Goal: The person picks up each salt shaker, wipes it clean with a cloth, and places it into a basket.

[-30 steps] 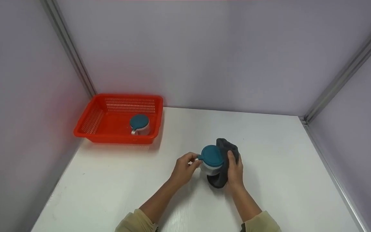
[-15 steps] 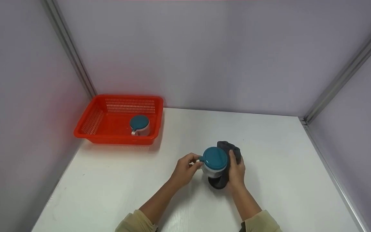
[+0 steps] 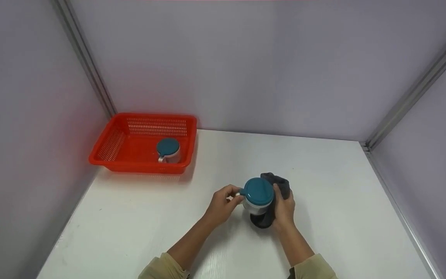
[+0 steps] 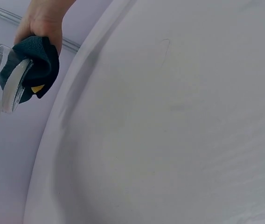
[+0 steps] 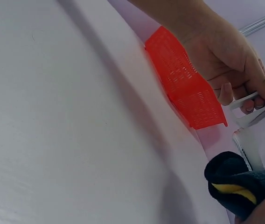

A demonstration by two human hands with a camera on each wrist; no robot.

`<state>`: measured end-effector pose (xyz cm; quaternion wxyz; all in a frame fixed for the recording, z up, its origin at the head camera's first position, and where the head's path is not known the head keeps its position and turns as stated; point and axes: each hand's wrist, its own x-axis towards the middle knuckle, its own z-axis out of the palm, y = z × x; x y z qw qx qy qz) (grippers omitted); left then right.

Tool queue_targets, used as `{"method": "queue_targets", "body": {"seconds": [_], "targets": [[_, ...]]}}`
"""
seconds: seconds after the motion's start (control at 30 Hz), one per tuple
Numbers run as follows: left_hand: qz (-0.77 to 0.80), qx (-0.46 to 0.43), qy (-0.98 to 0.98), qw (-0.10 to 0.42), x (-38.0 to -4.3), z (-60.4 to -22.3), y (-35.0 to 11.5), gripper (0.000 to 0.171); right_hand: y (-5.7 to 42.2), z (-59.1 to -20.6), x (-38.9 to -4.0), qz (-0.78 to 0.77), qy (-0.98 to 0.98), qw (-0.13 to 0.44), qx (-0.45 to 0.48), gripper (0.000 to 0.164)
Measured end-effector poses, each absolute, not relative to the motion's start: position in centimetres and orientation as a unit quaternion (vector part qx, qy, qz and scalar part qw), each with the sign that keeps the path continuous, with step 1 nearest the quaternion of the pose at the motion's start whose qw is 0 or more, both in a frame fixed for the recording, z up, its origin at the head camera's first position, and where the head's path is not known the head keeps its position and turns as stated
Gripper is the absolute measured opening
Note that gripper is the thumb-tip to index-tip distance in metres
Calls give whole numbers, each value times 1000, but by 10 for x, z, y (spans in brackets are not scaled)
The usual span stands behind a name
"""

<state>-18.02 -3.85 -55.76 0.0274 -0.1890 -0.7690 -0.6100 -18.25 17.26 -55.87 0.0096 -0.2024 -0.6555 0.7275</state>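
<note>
A clear lidded jar [image 3: 255, 209] with a teal lid [image 3: 259, 191] and a white handle is held above the white table. My left hand [image 3: 221, 206] pinches its handle [image 5: 243, 99] between thumb and fingers. On the jar's right side, my right hand [image 3: 285, 208] grips a dark grey cloth [image 3: 280, 185] and holds it against the jar wall. Part of the cloth hangs below the jar. A yellow patch shows in the cloth's folds [image 5: 235, 182] in the right wrist view. The left wrist view has the jar [image 4: 15, 88] tilted, its base against the cloth [image 4: 39, 60].
A red plastic basket [image 3: 141, 168] with slotted sides stands at the back left of the table [image 3: 138, 224]. In its right part sits a similar jar [image 3: 168, 148] with a teal lid. Pale panels [image 3: 230, 66] enclose the table at the back and sides.
The jar has shifted slightly right and its lid faces up more. The cloth and right hand have moved slightly right, and the cloth's top has come down. The basket has stayed put.
</note>
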Motion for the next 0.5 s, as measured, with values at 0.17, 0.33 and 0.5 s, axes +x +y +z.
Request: {"method": "queue_targets", "body": {"seconds": [0.17, 0.33, 0.5], "targets": [[-625, -185, -759, 15, -182, -560, -38, 17, 172, -559, -184, 747, -637, 4, -189, 92], [-633, -175, -754, 5, -182, -561, -39, 18, 172, -558, -185, 760, -626, -6, -175, 93], [-621, -162, -767, 9, -183, -560, -40, 20, 172, -559, -184, 775, -611, -8, -161, 90]]}}
